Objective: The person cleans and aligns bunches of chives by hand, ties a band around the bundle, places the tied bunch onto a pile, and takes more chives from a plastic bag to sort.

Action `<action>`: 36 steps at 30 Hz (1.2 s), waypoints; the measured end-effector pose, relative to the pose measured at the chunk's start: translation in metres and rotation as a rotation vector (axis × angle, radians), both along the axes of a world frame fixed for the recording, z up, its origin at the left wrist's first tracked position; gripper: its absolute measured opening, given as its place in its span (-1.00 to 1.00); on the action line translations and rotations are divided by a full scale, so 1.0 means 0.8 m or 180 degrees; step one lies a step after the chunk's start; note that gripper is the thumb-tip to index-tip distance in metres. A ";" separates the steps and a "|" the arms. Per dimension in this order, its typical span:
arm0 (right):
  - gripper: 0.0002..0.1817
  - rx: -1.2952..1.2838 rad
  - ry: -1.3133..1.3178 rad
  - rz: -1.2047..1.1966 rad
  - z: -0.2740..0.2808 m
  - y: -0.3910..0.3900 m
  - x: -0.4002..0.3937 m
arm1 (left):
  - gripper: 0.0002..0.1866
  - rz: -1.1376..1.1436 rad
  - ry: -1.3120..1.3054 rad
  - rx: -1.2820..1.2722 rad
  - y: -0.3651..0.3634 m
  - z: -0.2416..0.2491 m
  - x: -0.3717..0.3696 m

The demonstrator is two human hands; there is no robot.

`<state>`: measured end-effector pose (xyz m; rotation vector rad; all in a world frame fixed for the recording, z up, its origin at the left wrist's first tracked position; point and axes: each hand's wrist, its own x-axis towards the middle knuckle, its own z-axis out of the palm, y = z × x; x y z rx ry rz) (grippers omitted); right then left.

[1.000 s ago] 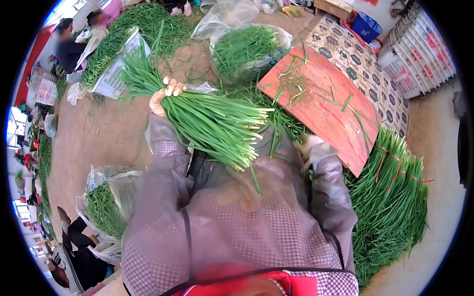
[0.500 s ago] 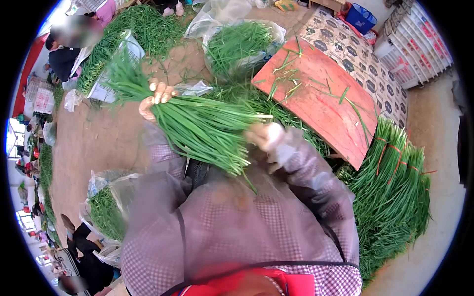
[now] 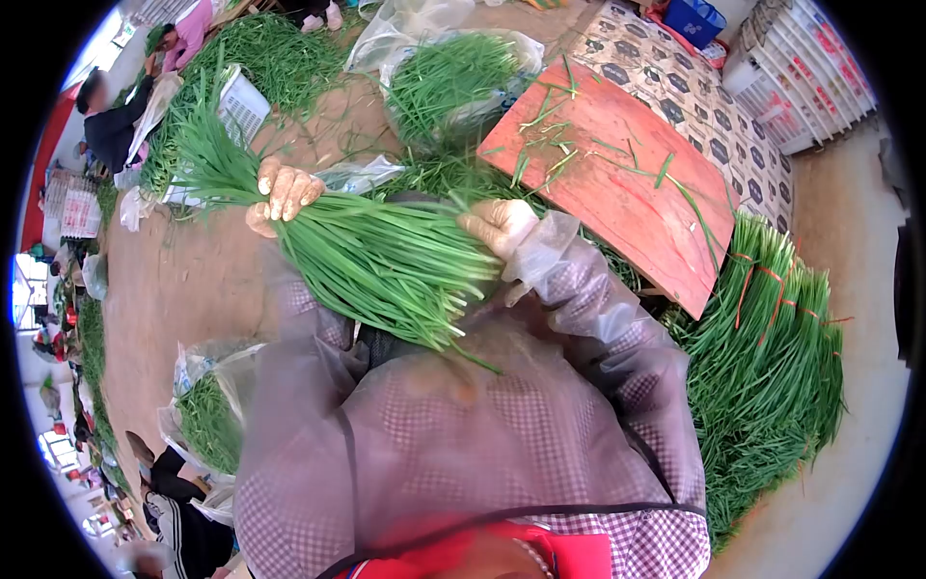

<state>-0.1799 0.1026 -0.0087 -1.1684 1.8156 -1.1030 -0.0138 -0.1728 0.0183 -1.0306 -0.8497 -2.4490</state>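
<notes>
My left hand (image 3: 284,196), in a pale glove, is wrapped tightly round a big loose bunch of garlic chives (image 3: 376,251). Its leafy tips fan out to the upper left, and the pale stem ends point right, over my lap. At the stem ends, my right hand (image 3: 500,228), gloved too, has its fingers closed on the upper edge of the bunch. How many stems they pinch is hidden. Beyond my right hand slants a red board (image 3: 617,183) with loose chive scraps on it.
Tied chive bundles (image 3: 772,338) stand in a thick pile at my right. Plastic bags of chives (image 3: 453,82) lie ahead, another bag (image 3: 207,420) at left. Co-workers (image 3: 116,121) sit at upper left near a white basket (image 3: 243,106). White crates (image 3: 801,77) and a blue basket (image 3: 693,21) are far right.
The bunch and my left hand have shifted slightly left. My right hand, blurred before near the lower stem ends, has moved up and left to the bunch's upper edge.
</notes>
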 end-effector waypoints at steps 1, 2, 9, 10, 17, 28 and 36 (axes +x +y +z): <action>-0.69 -0.0216 0.0174 -0.0217 -0.007 0.001 0.002 | -0.76 -0.0039 0.0105 -0.0065 -0.001 0.001 0.001; -0.71 -0.0002 -0.0083 -0.0246 -0.021 0.003 -0.005 | -0.76 -0.0010 0.0103 -0.0067 -0.005 0.000 0.004; -0.56 0.1104 0.2616 0.0176 -0.076 0.096 -0.076 | -0.77 0.0079 0.0158 0.0027 -0.005 -0.002 0.009; -0.52 0.0197 0.2155 0.0166 -0.072 0.082 -0.082 | -0.76 0.0043 0.0232 0.0087 -0.002 -0.003 0.002; -0.61 -0.0570 -0.1435 0.0766 -0.021 -0.006 -0.022 | -0.79 -0.0429 0.0096 -0.0193 0.000 0.007 -0.026; -0.55 0.0635 -0.1513 0.0571 -0.032 0.082 -0.016 | -0.76 0.0380 0.0114 0.0687 -0.011 -0.018 0.010; -0.60 -0.0297 -0.2040 -0.0602 -0.061 -0.010 0.078 | -0.74 0.0549 -0.0296 0.0763 -0.006 -0.031 -0.001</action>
